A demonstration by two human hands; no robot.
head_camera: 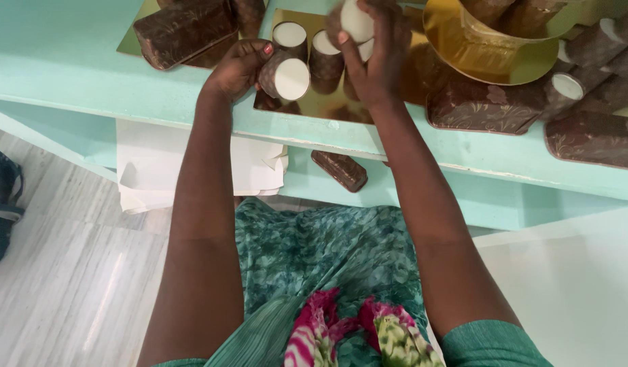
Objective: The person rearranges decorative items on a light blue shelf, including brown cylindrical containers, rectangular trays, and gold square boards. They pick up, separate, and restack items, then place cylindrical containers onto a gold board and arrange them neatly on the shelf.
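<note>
Head: hands (pixel 240 68) hold brown cups (pixel 285 76).

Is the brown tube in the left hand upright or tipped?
Tipped: the brown tube in the left hand shows its white end toward the camera.

Left hand (pixel 236 68) gripping a brown roll (pixel 284 76) with white end, tilted over gold board (pixel 314 102); right hand (pixel 378 58) clutching two more rolls (pixel 354 24) above mint counter (pixel 90 75).

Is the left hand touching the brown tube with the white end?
Touching. The head view shows the left hand wrapped around the brown tube, fingers curled over its side, no gap between them, above the gold sheet.
</note>
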